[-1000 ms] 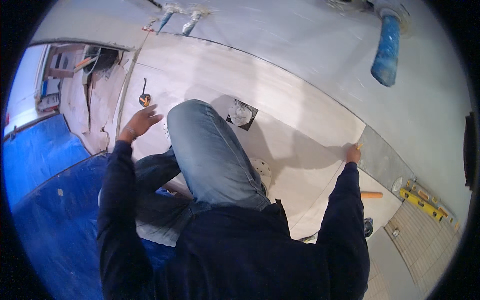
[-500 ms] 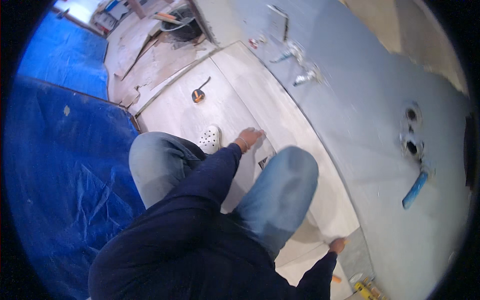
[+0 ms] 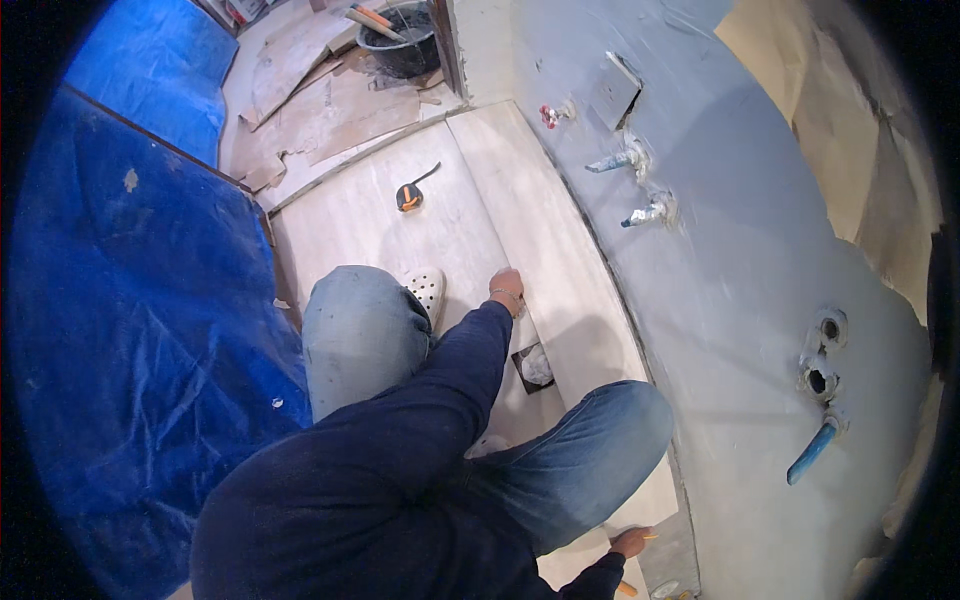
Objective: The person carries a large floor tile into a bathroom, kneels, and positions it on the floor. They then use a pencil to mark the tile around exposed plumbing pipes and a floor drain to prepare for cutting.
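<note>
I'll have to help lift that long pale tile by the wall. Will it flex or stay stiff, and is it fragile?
The long pale tile looks rigid and lies flat, so probably stiff, not floppy. Long and thin, with a square cut-out, it may crack there. The left hand and right hand rest far apart, hinting it's awkward alone.

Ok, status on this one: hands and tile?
Left hand flat on tile. Right hand at tile's near end. Drain cutout between knees.

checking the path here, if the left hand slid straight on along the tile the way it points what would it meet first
The left hand rests on the long pale floor tile, pointing up along it. The tile ahead looks bare, so probably the wall corner past its far end; depth is unclear.
</note>
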{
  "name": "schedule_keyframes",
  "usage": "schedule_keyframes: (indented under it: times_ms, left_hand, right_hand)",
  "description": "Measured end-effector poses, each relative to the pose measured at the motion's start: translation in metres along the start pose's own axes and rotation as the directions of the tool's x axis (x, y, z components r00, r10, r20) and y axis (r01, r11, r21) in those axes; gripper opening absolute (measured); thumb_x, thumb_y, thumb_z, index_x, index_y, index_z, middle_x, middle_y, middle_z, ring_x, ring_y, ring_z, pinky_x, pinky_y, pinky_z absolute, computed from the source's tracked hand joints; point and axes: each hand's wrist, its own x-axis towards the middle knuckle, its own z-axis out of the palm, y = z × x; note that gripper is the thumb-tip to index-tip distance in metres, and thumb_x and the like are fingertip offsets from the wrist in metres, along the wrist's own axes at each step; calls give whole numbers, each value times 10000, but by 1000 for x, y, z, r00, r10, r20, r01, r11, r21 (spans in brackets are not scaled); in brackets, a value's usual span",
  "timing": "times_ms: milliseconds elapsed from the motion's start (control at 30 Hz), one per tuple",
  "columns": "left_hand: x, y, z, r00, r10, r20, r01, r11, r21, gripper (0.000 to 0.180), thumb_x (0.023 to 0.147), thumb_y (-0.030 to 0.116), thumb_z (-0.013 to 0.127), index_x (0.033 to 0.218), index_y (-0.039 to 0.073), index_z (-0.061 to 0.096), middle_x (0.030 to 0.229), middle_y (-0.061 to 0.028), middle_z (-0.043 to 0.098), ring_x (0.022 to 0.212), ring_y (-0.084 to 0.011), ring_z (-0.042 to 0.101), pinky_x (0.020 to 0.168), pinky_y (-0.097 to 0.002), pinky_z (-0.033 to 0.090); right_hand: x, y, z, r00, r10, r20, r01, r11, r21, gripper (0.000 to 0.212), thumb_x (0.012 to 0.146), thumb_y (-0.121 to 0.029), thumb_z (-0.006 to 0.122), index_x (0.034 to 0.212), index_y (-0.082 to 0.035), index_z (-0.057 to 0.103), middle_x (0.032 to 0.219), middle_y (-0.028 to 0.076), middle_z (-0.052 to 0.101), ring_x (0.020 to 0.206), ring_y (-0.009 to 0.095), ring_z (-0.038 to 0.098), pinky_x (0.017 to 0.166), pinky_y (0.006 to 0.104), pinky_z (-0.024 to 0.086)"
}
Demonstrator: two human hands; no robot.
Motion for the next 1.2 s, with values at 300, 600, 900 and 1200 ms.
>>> schedule_keyframes:
  times_ms: [300, 600, 900, 1200]
  left_hand:
    - [7, -24, 18, 991, 96, 96, -104, 991, 89, 302, 669, 140, 734, 929, 29, 628, 897, -176, 651, 918, -345, 629, 793, -409, 517]
    - [24, -20, 41, 843, -404, 355, 423, 90, -902, 586, 957, 464, 415, 1172, -54, 586, 1161, -246, 613, 1099, -349, 570, 940, -390, 428]
    - [29, 9, 32, 724, -556, 408, 311, -265, -913, 659, 961, 510, 384, 1204, -84, 535, 1220, -263, 574, 1139, -383, 549, 961, -415, 419]
    - [-20, 32, 1, 605, -744, 285, 233, -177, -956, 623, 972, 483, 368, 1201, -71, 534, 1209, -277, 574, 1126, -411, 546, 970, -444, 415]
  right_hand:
    - [-37, -32, -68, 996, 25, 82, -51, 946, 319, 458, 1012, -294, 353, 1146, 106, 530, 862, 276, 652, 810, 418, 648, 637, 455, 524]
    - [-48, -60, -124, 897, 306, 320, -440, 700, 563, 872, 983, -597, 186, 883, 147, 629, 948, 387, 609, 911, 514, 587, 782, 524, 473]
    - [-38, -63, -121, 906, 342, 249, -416, 827, 377, 765, 1018, -475, 161, 837, 95, 638, 869, 338, 643, 820, 476, 636, 702, 504, 538]
    - [-58, -51, -132, 936, 286, 203, -341, 880, 330, 667, 1022, -448, 174, 1047, 61, 605, 956, 284, 669, 885, 450, 647, 787, 475, 532]
